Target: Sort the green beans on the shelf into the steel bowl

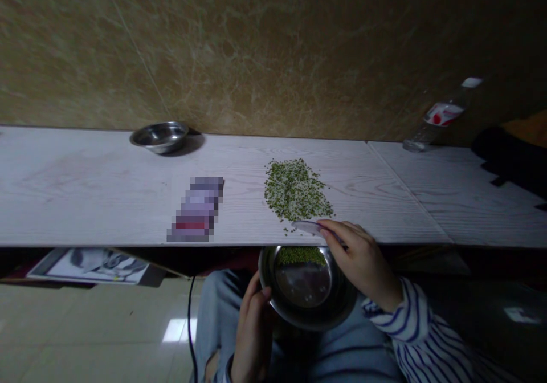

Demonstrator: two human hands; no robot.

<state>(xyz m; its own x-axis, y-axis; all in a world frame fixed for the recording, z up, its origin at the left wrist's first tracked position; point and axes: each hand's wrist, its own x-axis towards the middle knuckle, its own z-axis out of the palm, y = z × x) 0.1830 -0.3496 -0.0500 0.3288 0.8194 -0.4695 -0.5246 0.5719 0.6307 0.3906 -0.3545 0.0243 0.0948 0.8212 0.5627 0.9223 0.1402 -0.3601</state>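
Observation:
My left hand [254, 320] grips the left rim of a steel bowl [305, 314], held over my lap just below the table's front edge. Green beans [301, 256] lie along the bowl's far side. Between the thumb and fingers of my right hand [361, 252] is a thin, pale, flat piece [306, 227], its exact kind unclear. The piece's tip is close to the near edge of a spread pile of green beans mixed with white grains [294, 189] on the table. A few loose beans lie around that tip.
On the white wood-grain table [106, 200], a small steel bowl [160, 138] stands by the marble wall. A blurred-out phone-like object [196, 209] lies left of the pile. Far right are a plastic bottle [440, 115] and dark cloth [508, 155]. A black cable [191, 320] hangs below.

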